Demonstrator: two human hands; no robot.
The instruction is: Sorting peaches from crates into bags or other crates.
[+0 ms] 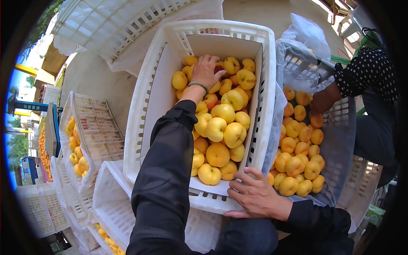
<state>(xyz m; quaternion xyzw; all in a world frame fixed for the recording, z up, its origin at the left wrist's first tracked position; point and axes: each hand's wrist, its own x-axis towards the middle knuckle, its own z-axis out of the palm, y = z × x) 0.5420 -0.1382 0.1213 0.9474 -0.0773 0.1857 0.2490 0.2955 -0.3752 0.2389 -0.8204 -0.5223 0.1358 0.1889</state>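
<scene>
Before me stands a white plastic crate (267,95), lined with cardboard (223,43) and holding many yellow peaches (217,154). My left hand (206,71), with a green bracelet (199,84) at the wrist, reaches into its far half. Its fingers curl down over the fruit there, and a dark red patch shows beside the thumb. Whether it grips a peach is hidden beneath the palm. At the near right corner my right hand (258,194) holds the crate's rim, fingers over the top edge and thumb against the outer wall.
To the right, a co-worker's hand (323,97) reaches into another crate (338,127) of peaches lined with translucent sheeting. Lined crates (98,124) with fruit stand at left. A large white crate (127,25) lies beyond mine, and a white bag (307,35) is at upper right.
</scene>
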